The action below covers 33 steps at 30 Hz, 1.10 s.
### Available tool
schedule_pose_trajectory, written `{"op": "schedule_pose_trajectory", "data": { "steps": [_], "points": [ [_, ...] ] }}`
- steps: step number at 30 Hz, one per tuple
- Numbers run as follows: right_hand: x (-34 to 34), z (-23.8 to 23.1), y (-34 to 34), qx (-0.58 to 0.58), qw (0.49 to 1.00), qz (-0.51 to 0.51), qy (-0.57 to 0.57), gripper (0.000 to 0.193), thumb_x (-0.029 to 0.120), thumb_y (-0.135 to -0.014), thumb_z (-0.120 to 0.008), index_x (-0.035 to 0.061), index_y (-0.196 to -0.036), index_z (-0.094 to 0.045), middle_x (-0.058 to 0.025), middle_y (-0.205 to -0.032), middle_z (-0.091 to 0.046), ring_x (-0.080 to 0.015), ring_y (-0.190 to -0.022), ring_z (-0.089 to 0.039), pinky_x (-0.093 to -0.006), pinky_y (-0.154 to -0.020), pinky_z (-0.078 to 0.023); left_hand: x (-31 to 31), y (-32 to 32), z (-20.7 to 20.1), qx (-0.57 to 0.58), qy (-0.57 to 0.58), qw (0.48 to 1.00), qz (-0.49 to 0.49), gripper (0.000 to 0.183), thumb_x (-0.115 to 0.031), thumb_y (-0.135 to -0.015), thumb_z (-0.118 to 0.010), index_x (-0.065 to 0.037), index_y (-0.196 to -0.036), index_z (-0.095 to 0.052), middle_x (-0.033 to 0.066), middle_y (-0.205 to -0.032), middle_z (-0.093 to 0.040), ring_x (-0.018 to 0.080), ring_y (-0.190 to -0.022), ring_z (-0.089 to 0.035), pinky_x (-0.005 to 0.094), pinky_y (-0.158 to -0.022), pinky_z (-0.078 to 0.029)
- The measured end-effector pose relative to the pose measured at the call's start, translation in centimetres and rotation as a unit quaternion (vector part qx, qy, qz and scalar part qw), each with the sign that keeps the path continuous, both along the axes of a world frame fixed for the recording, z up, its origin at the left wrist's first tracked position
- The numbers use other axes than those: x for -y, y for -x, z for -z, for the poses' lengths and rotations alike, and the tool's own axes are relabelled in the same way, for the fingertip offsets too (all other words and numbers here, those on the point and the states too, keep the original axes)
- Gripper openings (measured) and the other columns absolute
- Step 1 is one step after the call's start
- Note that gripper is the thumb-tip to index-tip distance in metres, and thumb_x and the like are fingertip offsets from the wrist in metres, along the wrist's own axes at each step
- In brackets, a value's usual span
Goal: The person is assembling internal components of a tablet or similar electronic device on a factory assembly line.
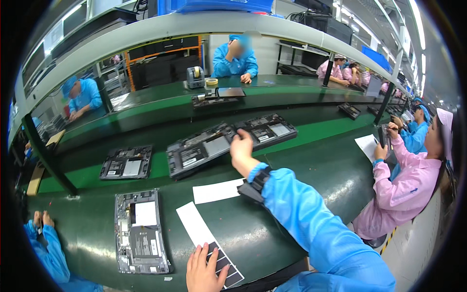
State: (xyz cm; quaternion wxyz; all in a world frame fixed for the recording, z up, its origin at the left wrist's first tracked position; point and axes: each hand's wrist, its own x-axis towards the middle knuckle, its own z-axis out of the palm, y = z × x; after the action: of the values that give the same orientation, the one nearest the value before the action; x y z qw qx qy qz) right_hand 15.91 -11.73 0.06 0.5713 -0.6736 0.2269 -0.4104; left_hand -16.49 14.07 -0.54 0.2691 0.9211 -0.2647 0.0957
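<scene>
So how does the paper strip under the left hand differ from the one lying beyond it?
The near strip has black patches at its lower end; the far strip looks plain white where visible. The near strip runs slantwise up the picture, while the far strip lies mostly crosswise. The left hand rests on the near strip, not on the far strip. Both lie on the green bench.

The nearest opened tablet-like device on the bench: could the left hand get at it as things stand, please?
Probably yes: the left hand rests on the white sheet with dark rectangles just right of the opened tablet-like device, and I see nothing standing between them.
</scene>
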Motion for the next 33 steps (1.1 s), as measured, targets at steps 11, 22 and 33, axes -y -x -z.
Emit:
{"op": "schedule_pose_trajectory", "data": {
  "steps": [11, 22, 33],
  "points": [
    [13.6, -5.6, 1.6, -0.134, 0.917, -0.077, 0.367, 0.037, 0.033, -0.096, -0.054, -0.0015, -0.109, -0.057, -0.0202, -0.092, -0.068, -0.0349, -0.089, -0.066, -0.0387, -0.081, -0.050, -0.4, -0.9, -0.5, -0.038, -0.004, 0.999, 0.002, 0.050, -0.027, -0.084, -0.067, -0.006, -0.127, -0.055, 0.0191, -0.135, -0.049, 0.0376, -0.126, -0.044, 0.0474, -0.106, -0.033],
    [28.1, 0.5, 1.5, -0.163, 0.960, -0.207, 0.093, 0.052, 0.014, -0.084, -0.072, -0.0033, -0.129, -0.050, -0.0143, -0.115, -0.063, -0.0199, -0.106, -0.058, -0.0291, -0.094, -0.044, 0.7, -0.8, -1.9, -0.110, -0.060, 0.992, -0.019, 0.054, -0.021, -0.078, -0.069, -0.004, -0.127, -0.054, 0.0191, -0.136, -0.048, 0.0373, -0.127, -0.043, 0.0500, -0.105, -0.033],
    [26.1, 0.2, 3.0, 0.044, 0.974, -0.195, -0.107, 0.037, 0.001, -0.092, -0.059, -0.0036, -0.128, -0.053, -0.0109, -0.110, -0.062, -0.0151, -0.096, -0.059, -0.0265, -0.085, -0.048, 1.1, -2.0, -1.2, -0.095, -0.098, 0.991, 0.000, 0.056, -0.024, -0.077, -0.067, -0.003, -0.128, -0.054, 0.0219, -0.136, -0.048, 0.0398, -0.126, -0.043, 0.0510, -0.104, -0.033]
  ]
}}
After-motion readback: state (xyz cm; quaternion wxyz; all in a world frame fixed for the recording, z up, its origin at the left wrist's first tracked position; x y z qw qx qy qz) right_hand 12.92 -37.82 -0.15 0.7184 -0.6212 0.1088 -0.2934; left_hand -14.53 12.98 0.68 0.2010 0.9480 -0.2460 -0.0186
